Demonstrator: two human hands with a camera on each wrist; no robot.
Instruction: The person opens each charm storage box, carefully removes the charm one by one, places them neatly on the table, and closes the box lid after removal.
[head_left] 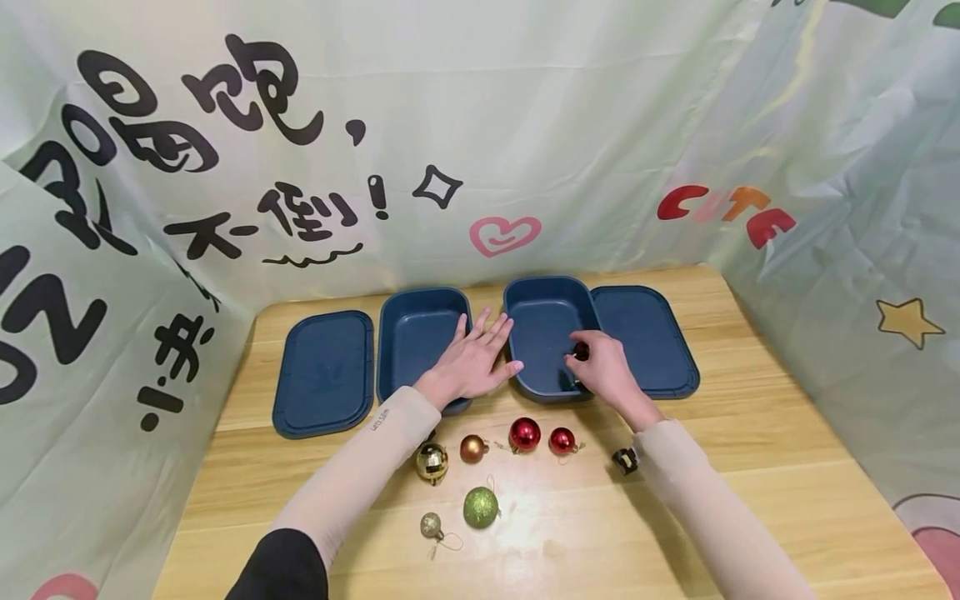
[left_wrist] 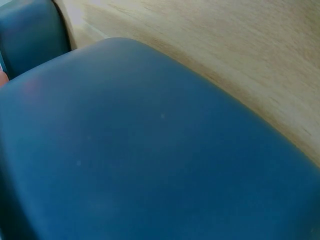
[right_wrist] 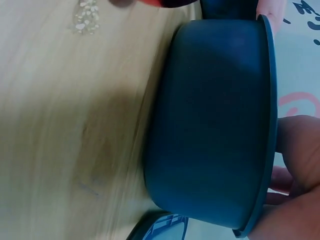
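My left hand (head_left: 474, 362) lies with spread, straight fingers across the right rim of the left blue box (head_left: 416, 333), its fingertips at the left rim of the right blue box (head_left: 551, 300). Over the near right corner of that right box, my right hand (head_left: 603, 367) pinches a small dark object (head_left: 581, 351), too hidden to name. In the right wrist view, fingers (right_wrist: 300, 150) bend over the rim of a blue box (right_wrist: 215, 120). A blue box wall (left_wrist: 150, 140) fills most of the left wrist view, with no held thing showing there.
Blue lids lie on the left (head_left: 324, 373) and right (head_left: 647, 340). In front are baubles: gold (head_left: 431, 462), copper (head_left: 472, 449), large red (head_left: 524, 435), small red (head_left: 562, 441), green glitter (head_left: 480, 507), small champagne (head_left: 431, 525). A printed cloth (head_left: 585, 150) walls the table.
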